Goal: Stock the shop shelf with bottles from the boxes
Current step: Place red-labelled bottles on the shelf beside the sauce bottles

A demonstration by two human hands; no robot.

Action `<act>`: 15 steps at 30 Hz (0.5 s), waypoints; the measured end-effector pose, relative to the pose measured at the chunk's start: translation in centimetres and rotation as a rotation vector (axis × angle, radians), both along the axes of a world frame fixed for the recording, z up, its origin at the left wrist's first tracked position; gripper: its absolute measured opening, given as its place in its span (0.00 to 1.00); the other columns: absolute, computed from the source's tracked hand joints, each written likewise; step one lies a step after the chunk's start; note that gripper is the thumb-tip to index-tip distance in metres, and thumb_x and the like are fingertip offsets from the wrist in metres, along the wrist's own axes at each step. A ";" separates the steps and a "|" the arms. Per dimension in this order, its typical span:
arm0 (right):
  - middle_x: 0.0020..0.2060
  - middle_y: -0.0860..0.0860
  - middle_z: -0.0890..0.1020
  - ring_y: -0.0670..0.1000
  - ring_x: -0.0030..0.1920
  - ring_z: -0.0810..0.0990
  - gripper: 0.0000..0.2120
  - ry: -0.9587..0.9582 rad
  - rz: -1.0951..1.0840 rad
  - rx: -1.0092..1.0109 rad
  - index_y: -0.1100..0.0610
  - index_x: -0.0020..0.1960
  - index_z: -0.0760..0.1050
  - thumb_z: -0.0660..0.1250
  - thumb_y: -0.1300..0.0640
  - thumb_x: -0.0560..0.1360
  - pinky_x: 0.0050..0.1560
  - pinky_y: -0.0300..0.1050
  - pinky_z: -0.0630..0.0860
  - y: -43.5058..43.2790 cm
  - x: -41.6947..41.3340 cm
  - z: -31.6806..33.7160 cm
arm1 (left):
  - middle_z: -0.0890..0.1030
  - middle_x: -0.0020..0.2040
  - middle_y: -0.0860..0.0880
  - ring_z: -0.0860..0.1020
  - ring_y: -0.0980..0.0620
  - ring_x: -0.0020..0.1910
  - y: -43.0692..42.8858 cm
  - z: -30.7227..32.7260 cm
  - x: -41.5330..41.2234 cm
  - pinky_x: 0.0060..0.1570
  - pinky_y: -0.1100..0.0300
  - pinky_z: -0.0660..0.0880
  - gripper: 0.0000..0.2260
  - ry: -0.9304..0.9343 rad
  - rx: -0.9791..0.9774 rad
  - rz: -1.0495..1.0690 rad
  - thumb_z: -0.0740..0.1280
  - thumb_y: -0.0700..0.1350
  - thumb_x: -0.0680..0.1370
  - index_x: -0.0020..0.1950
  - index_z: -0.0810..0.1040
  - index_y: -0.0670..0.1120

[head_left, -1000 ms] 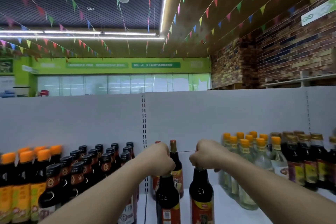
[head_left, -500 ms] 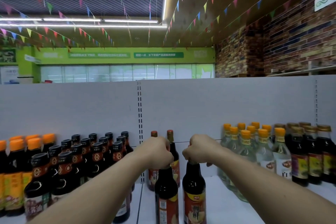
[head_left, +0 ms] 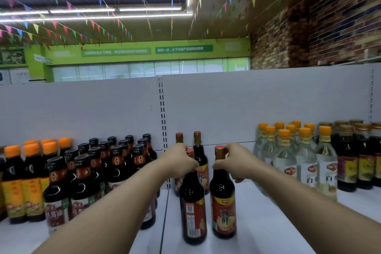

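Two dark sauce bottles with red labels stand upright on the white shelf [head_left: 268, 231], side by side. My left hand [head_left: 179, 160] grips the neck of the left bottle [head_left: 192, 210]; its red cap shows just above my fingers. My right hand [head_left: 235, 162] grips the neck of the right bottle [head_left: 223, 208], whose red cap and gold collar stick out beside my thumb. Both bottle bases rest on the shelf. Behind them stand two more of the same bottles [head_left: 199, 156] against the back panel.
A block of black-capped dark bottles [head_left: 103, 171] and orange-capped ones [head_left: 24, 181] fills the shelf to the left. Clear bottles with orange caps [head_left: 292, 163] and dark gold-capped bottles [head_left: 354, 159] stand to the right. The white back panel [head_left: 226, 105] rises behind.
Both bottles have come down and now stand on the shelf. My hands have slid down from over the caps to the necks, so the caps show.
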State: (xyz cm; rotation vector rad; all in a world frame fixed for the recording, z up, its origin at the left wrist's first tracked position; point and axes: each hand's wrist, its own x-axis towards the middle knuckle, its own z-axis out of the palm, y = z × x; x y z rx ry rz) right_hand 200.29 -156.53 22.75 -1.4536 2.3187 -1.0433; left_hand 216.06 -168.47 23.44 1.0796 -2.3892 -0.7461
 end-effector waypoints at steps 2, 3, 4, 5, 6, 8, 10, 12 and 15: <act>0.38 0.51 0.79 0.50 0.32 0.76 0.13 -0.030 0.013 -0.024 0.56 0.56 0.78 0.74 0.52 0.76 0.26 0.40 0.72 0.2 -0.3 -0.8 | 0.81 0.45 0.44 0.82 0.46 0.40 0.0 -0.1 0.0 0.41 0.52 0.82 0.10 0.018 0.014 -0.001 0.73 0.45 0.75 0.53 0.76 0.46; 0.37 0.50 0.78 0.49 0.33 0.76 0.13 -0.032 0.014 -0.024 0.54 0.57 0.78 0.74 0.50 0.76 0.26 0.41 0.72 0.4 -0.4 -1.2 | 0.80 0.45 0.45 0.82 0.47 0.40 0.0 -0.2 0.0 0.42 0.52 0.83 0.10 0.026 0.013 -0.002 0.74 0.45 0.76 0.52 0.76 0.45; 0.38 0.49 0.78 0.48 0.33 0.76 0.14 -0.029 0.012 -0.026 0.53 0.58 0.78 0.74 0.48 0.76 0.27 0.41 0.72 0.5 -0.6 -1.4 | 0.80 0.43 0.45 0.81 0.47 0.39 0.2 -0.2 0.0 0.41 0.53 0.82 0.09 0.036 0.013 -0.007 0.74 0.44 0.76 0.50 0.76 0.45; 0.38 0.49 0.78 0.48 0.34 0.76 0.16 -0.024 0.006 -0.034 0.51 0.59 0.78 0.74 0.46 0.76 0.27 0.41 0.72 0.6 -0.8 -1.6 | 0.79 0.41 0.46 0.80 0.48 0.37 0.2 -0.2 0.0 0.39 0.55 0.81 0.08 0.049 0.016 -0.013 0.75 0.43 0.76 0.49 0.77 0.45; 0.38 0.48 0.79 0.47 0.34 0.77 0.17 -0.016 0.000 -0.043 0.50 0.59 0.78 0.75 0.44 0.75 0.27 0.40 0.72 0.7 -0.9 -1.7 | 0.79 0.39 0.46 0.79 0.49 0.35 0.3 -0.3 0.0 0.36 0.56 0.79 0.08 0.064 0.023 -0.017 0.75 0.42 0.76 0.48 0.77 0.44; 0.39 0.47 0.80 0.46 0.36 0.79 0.20 0.010 -0.004 -0.051 0.49 0.60 0.78 0.76 0.42 0.73 0.30 0.40 0.73 0.8 -1.1 -2.1 | 0.79 0.37 0.48 0.78 0.52 0.31 0.3 -0.4 0.1 0.32 0.59 0.76 0.08 0.100 0.051 -0.015 0.76 0.42 0.76 0.49 0.78 0.44; 0.42 0.45 0.81 0.45 0.41 0.81 0.22 0.052 0.000 -0.038 0.48 0.59 0.77 0.77 0.40 0.70 0.37 0.43 0.78 0.8 -1.1 -2.9 | 0.81 0.36 0.50 0.79 0.55 0.29 0.4 -0.6 0.3 0.31 0.61 0.75 0.08 0.123 0.070 -0.011 0.77 0.43 0.76 0.49 0.80 0.43; 0.44 0.43 0.81 0.46 0.45 0.82 0.24 0.070 -0.010 -0.023 0.46 0.59 0.78 0.78 0.38 0.68 0.46 0.49 0.83 0.8 -1.3 -4.0 | 0.84 0.36 0.52 0.83 0.58 0.33 0.9 -1.1 0.5 0.37 0.62 0.80 0.07 0.135 0.103 -0.030 0.78 0.43 0.75 0.49 0.82 0.44; 0.47 0.42 0.81 0.46 0.48 0.82 0.25 0.035 -0.003 -0.047 0.43 0.59 0.77 0.76 0.34 0.68 0.50 0.51 0.83 0.9 -1.8 -5.6 | 0.88 0.43 0.52 0.87 0.54 0.44 1.6 -2.1 0.8 0.54 0.54 0.82 0.07 0.176 0.156 -0.058 0.79 0.42 0.74 0.49 0.84 0.45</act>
